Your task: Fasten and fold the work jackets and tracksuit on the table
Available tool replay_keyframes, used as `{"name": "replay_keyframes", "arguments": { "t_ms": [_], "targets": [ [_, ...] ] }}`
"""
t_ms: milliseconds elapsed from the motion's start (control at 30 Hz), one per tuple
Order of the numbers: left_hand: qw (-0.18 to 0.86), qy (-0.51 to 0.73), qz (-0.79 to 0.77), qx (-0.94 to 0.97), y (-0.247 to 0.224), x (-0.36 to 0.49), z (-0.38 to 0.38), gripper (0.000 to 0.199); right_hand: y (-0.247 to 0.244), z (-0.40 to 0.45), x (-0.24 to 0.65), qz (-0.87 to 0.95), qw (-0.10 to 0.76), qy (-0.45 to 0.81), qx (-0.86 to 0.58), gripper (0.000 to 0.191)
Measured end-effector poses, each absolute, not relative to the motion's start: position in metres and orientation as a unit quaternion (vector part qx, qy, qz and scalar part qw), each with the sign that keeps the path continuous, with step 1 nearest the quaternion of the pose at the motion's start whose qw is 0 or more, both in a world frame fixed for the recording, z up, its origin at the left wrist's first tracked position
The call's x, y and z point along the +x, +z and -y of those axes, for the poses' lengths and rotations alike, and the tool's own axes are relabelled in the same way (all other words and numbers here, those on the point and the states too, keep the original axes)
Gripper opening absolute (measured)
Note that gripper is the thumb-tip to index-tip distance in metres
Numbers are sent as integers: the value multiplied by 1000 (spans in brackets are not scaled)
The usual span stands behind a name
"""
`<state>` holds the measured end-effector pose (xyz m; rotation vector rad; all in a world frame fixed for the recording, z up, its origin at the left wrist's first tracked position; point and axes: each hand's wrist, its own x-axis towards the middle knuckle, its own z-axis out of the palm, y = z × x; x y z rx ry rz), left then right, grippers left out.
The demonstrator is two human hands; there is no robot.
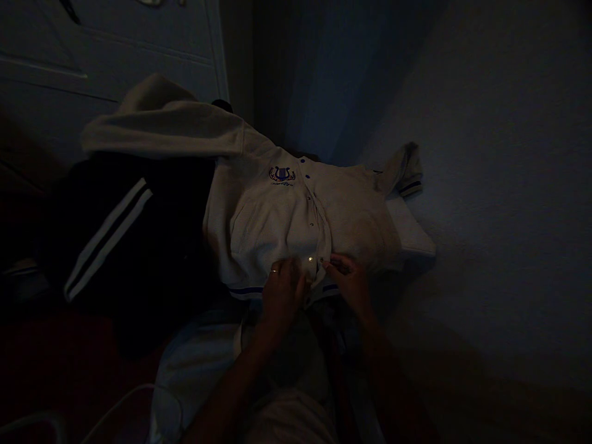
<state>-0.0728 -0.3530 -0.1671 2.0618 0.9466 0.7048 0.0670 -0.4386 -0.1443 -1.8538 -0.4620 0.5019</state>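
Note:
A cream jacket [272,216] with a purple lyre emblem, purple snap buttons and dark-striped hem lies spread in front of me in dim light. My left hand [283,288], with a ring on one finger, is closed at the lower edge of the jacket's front, left of the snap opening. My right hand [348,277] pinches the other front edge beside a snap, a little to the right. The lower part of the front opening is parted between my hands, and a snap shines there.
Dark clothing with two white stripes [108,237] lies at the left. A white panelled door [152,55] stands behind, and a pale wall [499,185] rises at the right. A white cable [118,401] runs at the lower left.

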Motion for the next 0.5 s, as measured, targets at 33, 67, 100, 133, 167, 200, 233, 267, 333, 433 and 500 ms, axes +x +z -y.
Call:
{"name": "replay_keyframes", "arguments": {
  "t_ms": [33, 67, 100, 133, 167, 200, 233, 267, 333, 433, 500],
  "targets": [
    [337, 248, -370, 830, -166, -67, 349, 41, -144, 438, 65, 182, 568, 219, -772, 41],
    [311, 223, -373, 845, -165, -62, 346, 44, -145, 437, 63, 169, 589, 230, -756, 41],
    [298, 206, -376, 853, -164, -59, 344, 47, -145, 436, 62, 155, 612, 245, -736, 40],
    [298, 197, -377, 855, -163, -56, 343, 51, -146, 435, 60, 142, 636, 262, -712, 40],
    [309, 196, -376, 851, -163, -55, 342, 53, -147, 433, 59, 131, 659, 281, -685, 39],
    [329, 202, -373, 844, -163, -54, 342, 55, -148, 432, 59, 123, 681, 298, -657, 38],
    [355, 212, -371, 832, -163, -53, 341, 54, -148, 431, 58, 115, 702, 312, -630, 37],
    [380, 226, -369, 818, -163, -52, 341, 53, -149, 429, 57, 108, 720, 320, -607, 35],
    [410, 245, -369, 797, -164, -51, 339, 47, -149, 428, 57, 98, 746, 314, -580, 34],
    [386, 222, -387, 807, -162, -50, 338, 33, -149, 426, 56, 86, 761, 291, -573, 34],
    [342, 190, -409, 824, -158, -52, 336, 25, -150, 426, 55, 73, 766, 282, -572, 36]
  ]
}}
